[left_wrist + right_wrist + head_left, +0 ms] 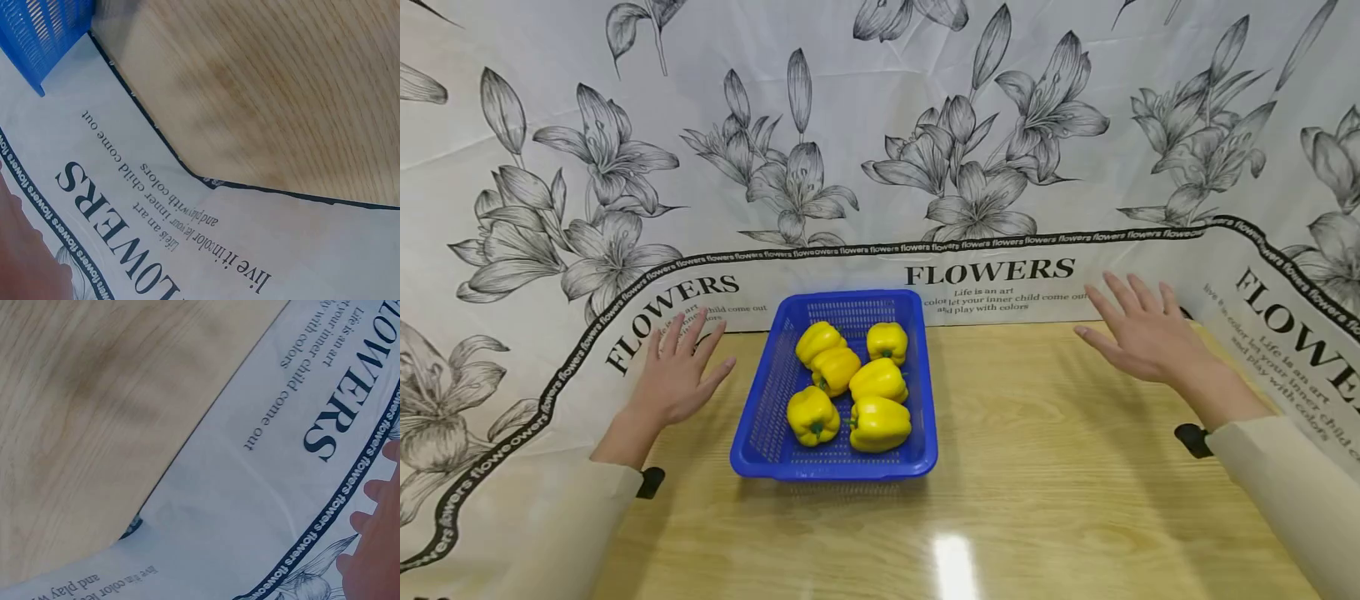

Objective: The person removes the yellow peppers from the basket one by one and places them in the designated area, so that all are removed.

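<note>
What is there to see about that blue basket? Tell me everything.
The blue basket looks like plastic: rectangular, open-topped, with a smooth rim and many small holes in its walls and floor. It stands upright on the wood-grained table, holding six yellow peppers. It sits between the left hand and right hand, nearer the left; neither touches it.

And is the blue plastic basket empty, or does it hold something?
Not empty, but not full: six glossy yellow bell peppers lie inside the blue rectangular plastic basket, and its floor shows between them.
</note>
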